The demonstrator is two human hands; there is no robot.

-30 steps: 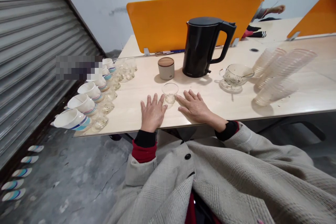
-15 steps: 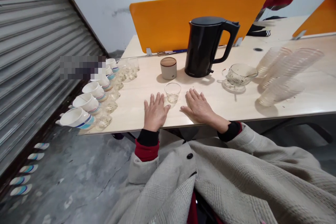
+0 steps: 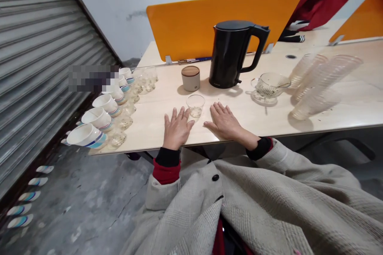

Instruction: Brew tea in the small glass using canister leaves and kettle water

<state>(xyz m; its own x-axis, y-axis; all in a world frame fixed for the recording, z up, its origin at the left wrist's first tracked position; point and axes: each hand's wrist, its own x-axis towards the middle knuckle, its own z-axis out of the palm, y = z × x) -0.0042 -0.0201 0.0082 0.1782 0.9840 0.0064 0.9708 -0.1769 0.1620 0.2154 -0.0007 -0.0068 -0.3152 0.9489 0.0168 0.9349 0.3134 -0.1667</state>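
My left hand (image 3: pixel 176 129) lies palm down on the pale table (image 3: pixel 149 127), fingers spread. To its right, my right hand (image 3: pixel 225 122) also rests flat and open near the table's front edge. Between my hands, a little beyond them, stands a clear plastic cup (image 3: pixel 195 106) with some small bits at its bottom. Neither hand grips it. Behind the cup is a small grey canister (image 3: pixel 190 79) with a wooden lid, and beside that a black electric kettle (image 3: pixel 229 57). A glass cup with a handle (image 3: pixel 271 85) stands right of my right hand on a clear saucer.
Paper cups (image 3: pixel 86 135) with handles and several clear cups (image 3: pixel 117 137) line the table's left end. Stacks of clear plastic cups (image 3: pixel 317 99) lean at the right. An orange divider (image 3: pixel 179 28) stands behind the kettle. Red cloth (image 3: pixel 326 0) shows beyond it, near a person.
Both hands stay flat in place around the clear cup. The camera view shifts slightly. At the back right, the red cloth has swung lower and spread wider.
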